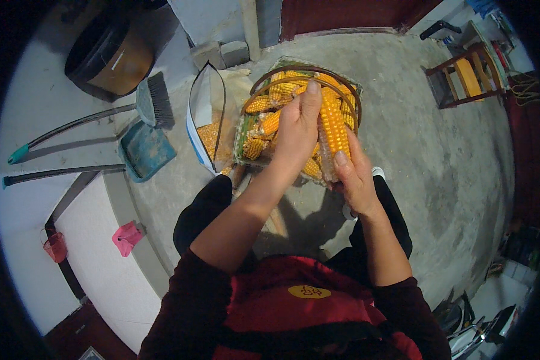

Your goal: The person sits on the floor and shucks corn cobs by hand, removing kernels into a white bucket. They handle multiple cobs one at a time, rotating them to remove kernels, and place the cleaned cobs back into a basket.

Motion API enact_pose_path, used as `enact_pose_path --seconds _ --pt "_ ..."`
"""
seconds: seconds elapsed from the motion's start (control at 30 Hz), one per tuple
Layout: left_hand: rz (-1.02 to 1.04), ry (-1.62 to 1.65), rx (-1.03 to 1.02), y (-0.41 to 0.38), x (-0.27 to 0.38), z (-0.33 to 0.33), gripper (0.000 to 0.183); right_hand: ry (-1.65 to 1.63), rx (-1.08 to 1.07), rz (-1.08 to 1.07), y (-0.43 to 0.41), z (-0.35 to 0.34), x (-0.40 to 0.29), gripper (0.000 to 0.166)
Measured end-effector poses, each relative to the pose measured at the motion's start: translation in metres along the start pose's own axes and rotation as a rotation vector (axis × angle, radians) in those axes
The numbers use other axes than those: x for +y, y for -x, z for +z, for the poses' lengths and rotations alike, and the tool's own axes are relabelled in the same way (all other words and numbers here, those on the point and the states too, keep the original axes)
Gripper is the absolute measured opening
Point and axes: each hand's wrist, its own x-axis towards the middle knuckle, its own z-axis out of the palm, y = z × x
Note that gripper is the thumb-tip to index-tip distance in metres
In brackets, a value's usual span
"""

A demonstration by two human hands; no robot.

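Observation:
My right hand (357,177) grips a yellow ear of corn (334,123), its thumb lying on the lower kernels. Along the ear's left side runs a pale, kernel-free cob surface (326,155); whether it belongs to this ear or to a second cob is unclear. My left hand (297,126) is curled against the ear's upper left side, thumb pointing up, with most fingers hidden. Below both hands is a basket (240,135) with a curved brown handle (360,105), holding several ears of corn (270,121). My forearms and hands cover part of it.
Left of the basket stands an open bag (193,130) with loose kernels (209,135) inside. Farther left are a broom (146,101), a blue dustpan (146,150) and a large round bin (121,63). A wooden chair (468,78) stands at the right on the concrete floor (432,157).

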Motion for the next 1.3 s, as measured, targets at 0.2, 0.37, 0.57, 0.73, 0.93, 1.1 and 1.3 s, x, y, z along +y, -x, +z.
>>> enact_pose_path --seconds 0.2,0.37,0.57,0.73,0.93,1.1,1.3 --pt "0.134 -0.047 0.037 0.004 0.003 -0.001 0.04 -0.169 -0.026 0.034 0.004 0.004 -0.004 0.06" --pt "0.114 0.05 0.028 0.004 0.003 0.001 0.037 -0.321 -0.089 0.08 0.005 -0.003 -0.005 0.059" --pt "-0.145 0.203 -0.048 0.003 0.023 -0.001 0.034 0.305 0.002 -0.204 -0.004 -0.006 -0.005 0.061" --pt "-0.025 0.133 -0.052 0.0 0.016 -0.004 0.031 0.357 0.006 -0.272 -0.003 -0.006 0.004 0.062" --pt "0.174 0.064 0.019 0.0 0.0 0.0 0.031 0.291 0.077 -0.298 -0.002 0.005 0.008 0.063" --pt "-0.033 0.196 -0.046 0.004 0.014 0.001 0.03 0.27 0.092 -0.276 -0.005 0.002 0.003 0.061" --pt "0.171 -0.15 0.04 0.006 0.003 0.005 0.031 0.216 0.12 -0.176 -0.001 0.013 0.003 0.058"
